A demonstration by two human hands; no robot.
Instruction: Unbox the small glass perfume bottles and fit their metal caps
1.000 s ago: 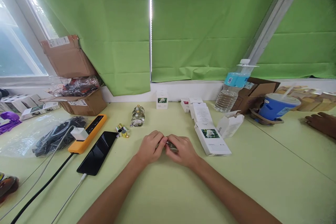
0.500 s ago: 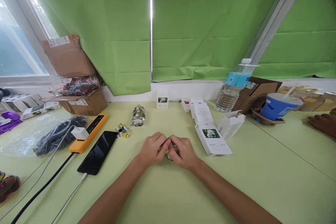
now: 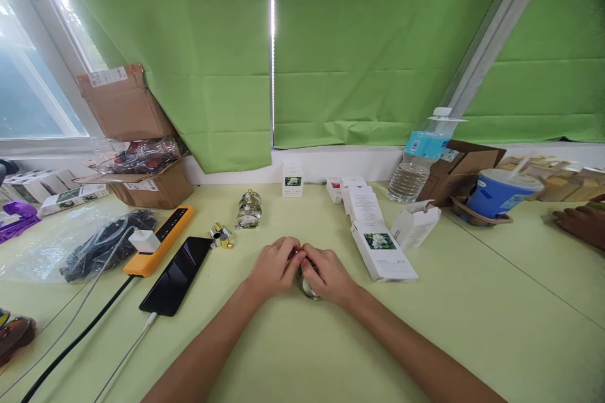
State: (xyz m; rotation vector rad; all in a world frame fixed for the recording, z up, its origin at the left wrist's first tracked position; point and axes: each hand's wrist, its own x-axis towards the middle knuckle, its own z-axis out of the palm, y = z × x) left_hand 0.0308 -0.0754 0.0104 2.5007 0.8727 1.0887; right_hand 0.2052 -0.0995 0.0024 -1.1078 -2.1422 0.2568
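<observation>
Both hands meet over a small glass perfume bottle (image 3: 308, 289), whose lower part shows beneath the fingers on the table. My left hand (image 3: 275, 269) is closed, thumb and fingers pinching at the bottle's top. Closed too is my right hand (image 3: 329, 276), its fingertips against the same top from the other side. The fingers hide the top itself. Farther back on the left stands another glass perfume bottle (image 3: 249, 209) with a gold-coloured top. Small gold and silver caps (image 3: 221, 236) lie in a cluster in front of it.
White cartons (image 3: 382, 252) lie in a row to the right, beside an open white box (image 3: 416, 225). A water bottle (image 3: 411, 167) and blue cup (image 3: 503, 192) stand behind. Left are a phone (image 3: 177, 276), orange power strip (image 3: 161, 242) and cables. Another person's hand (image 3: 581, 225) rests far right.
Slightly more of the bottle's lower part shows beneath my right hand. Both hands stay together at its top, the fingers shifting only a little.
</observation>
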